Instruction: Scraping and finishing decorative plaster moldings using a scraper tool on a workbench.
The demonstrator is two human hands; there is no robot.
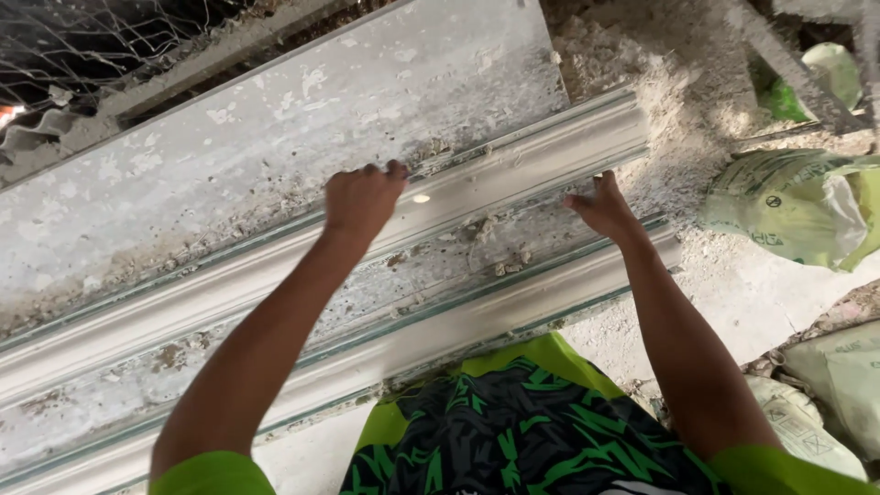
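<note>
A long white plaster moulding strip [513, 160] lies on a dusty grey slab bench [275, 128], running from lower left to upper right. My left hand [362, 197] curls over the far edge of this strip, fingers closed on it. My right hand [603, 209] grips the same strip further right, near its end. A second white moulding strip [440, 330] lies parallel and closer to me, with a crusted flat band [431, 261] between the two.
Green and white sacks [797, 206] lie at the right on the dusty floor, with more sacks [830, 380] lower right. Loose plaster rubble [632, 64] piles beyond the bench end. Wire mesh [101, 37] shows at the upper left.
</note>
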